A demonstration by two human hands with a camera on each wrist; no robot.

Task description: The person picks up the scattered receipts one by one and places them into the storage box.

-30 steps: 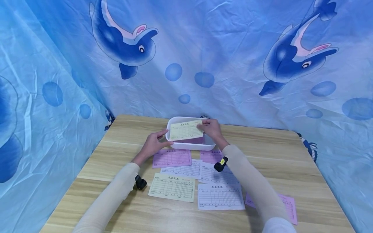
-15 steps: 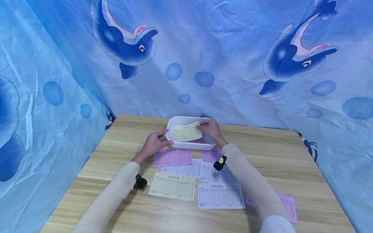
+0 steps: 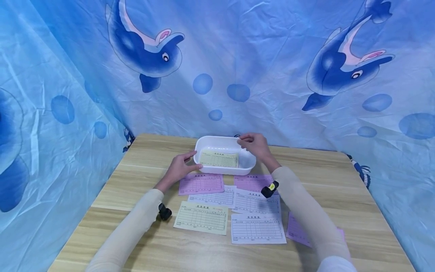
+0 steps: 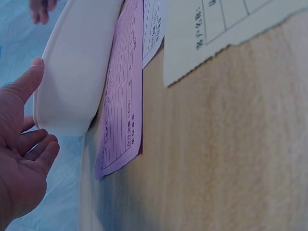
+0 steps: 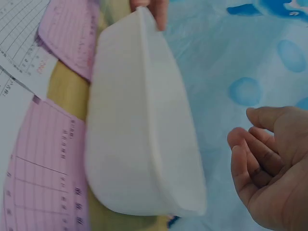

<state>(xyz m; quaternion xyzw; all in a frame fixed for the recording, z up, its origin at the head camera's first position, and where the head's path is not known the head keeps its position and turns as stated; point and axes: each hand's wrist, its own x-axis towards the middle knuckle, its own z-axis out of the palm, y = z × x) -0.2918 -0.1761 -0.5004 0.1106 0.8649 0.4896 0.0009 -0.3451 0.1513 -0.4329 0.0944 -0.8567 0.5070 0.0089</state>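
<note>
A white plastic bin (image 3: 245, 162) stands at the back of the table, with a pale yellow receipt slip (image 3: 219, 160) lying inside it. My left hand (image 3: 179, 168) holds the bin's left end, thumb at the front and fingers spread around the corner. In the left wrist view the thumb touches the wall near the rim. My right hand (image 3: 255, 145) hovers over the bin's right rim, holding nothing; the right wrist view shows its fingers (image 5: 255, 163) loosely bent, apart from the bin.
In front of the bin lie pink slips (image 3: 201, 184) and white slips (image 3: 258, 229), some overlapping, and a pale yellow slip (image 3: 202, 218). Another pink slip (image 3: 297, 230) is partly under the right forearm. A blue dolphin-print curtain (image 3: 224, 56) hangs behind the table.
The right hand has lowered the yellow slip into the bin, let go of it and moved right and slightly up. The left hand has stayed on the bin.
</note>
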